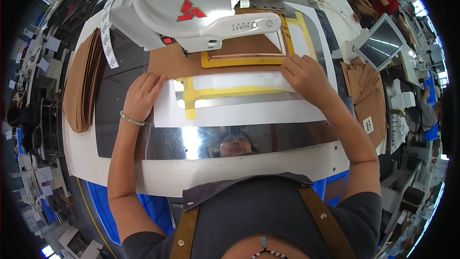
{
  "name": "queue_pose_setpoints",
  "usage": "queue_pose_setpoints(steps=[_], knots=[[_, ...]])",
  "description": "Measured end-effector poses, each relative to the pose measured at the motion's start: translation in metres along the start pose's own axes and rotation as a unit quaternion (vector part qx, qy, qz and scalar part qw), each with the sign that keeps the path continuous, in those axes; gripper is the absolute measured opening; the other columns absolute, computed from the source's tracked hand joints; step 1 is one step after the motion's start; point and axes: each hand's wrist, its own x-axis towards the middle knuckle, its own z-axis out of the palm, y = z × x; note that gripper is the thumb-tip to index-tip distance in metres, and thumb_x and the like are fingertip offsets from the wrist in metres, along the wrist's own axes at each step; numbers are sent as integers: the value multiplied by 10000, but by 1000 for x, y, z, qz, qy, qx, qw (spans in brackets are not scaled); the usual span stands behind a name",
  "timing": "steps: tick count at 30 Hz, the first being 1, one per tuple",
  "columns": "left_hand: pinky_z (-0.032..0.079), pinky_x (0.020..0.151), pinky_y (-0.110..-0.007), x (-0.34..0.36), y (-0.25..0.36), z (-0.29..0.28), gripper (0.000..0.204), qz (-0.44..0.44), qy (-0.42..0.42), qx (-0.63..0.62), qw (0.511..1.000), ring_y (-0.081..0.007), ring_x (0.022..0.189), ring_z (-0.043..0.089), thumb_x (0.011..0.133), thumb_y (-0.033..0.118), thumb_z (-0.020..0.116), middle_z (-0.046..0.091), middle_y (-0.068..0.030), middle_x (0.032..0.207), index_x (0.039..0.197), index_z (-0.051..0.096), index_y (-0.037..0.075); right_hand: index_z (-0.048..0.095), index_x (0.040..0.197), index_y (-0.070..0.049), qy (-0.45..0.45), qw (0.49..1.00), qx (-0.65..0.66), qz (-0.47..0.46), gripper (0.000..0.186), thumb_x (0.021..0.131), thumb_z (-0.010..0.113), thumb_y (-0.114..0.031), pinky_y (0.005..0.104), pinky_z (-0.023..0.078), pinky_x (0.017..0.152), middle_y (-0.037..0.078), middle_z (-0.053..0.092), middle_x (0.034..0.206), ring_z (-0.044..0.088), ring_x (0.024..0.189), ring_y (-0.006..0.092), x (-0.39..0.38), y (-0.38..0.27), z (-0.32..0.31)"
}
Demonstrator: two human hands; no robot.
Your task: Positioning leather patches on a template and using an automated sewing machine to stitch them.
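Note:
A brown fabric piece (167,62) lies under the head of a white sewing machine (187,5). My left hand (141,95), with a beaded bracelet on its wrist, pinches the piece at its near left corner. The fingers of my right hand (309,79) are closed at the right end of the piece, beside the corner of a yellow frame (247,61). That frame rests on the fabric; the machine arm partly covers both. Below the fabric's near edge shows a white sheet (239,114) with yellow tape (220,92) around a long opening.
A stack of brown fabric pieces (81,86) stands on the left of the table. More brown pieces (366,86) lie at the right, below a tilted screen (380,41). A shiny metal plate (268,139) lies near the table's front edge. Blue bins (103,206) are underneath.

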Motion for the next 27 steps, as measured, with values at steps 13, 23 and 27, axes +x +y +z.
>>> queue_pose_setpoints(steps=[13, 23, 27], knots=[[573, 818, -380, 42, 18, 22, 388, 7, -5, -25, 1000, -265, 969, 680, 811, 43, 716, 692, -83, 1039, 1197, 746, 38, 700, 940, -41, 12, 989, 20, 147, 140, 800, 696, -57, 353, 565, 779, 35, 688, 1039, 665, 929, 218, -62, 34, 19], [571, 784, -368, 59, 27, 24, 352, 50, 29, -37, 998, -251, 941, 689, 806, 27, 734, 691, -84, 1018, 1157, 754, 47, 753, 970, -26, -15, 987, -1, 160, 94, 896, 733, -81, 356, 574, 772, 49, 700, 975, 692, 923, 228, -75, 36, 7], [572, 774, -373, 54, 28, 27, 311, 26, 16, -55, 998, -250, 930, 685, 808, 24, 738, 690, -79, 1014, 1117, 763, 48, 732, 1000, -24, -14, 986, 9, 165, 178, 825, 721, -52, 350, 574, 797, 46, 692, 1043, 679, 980, 220, -82, 34, 9]])
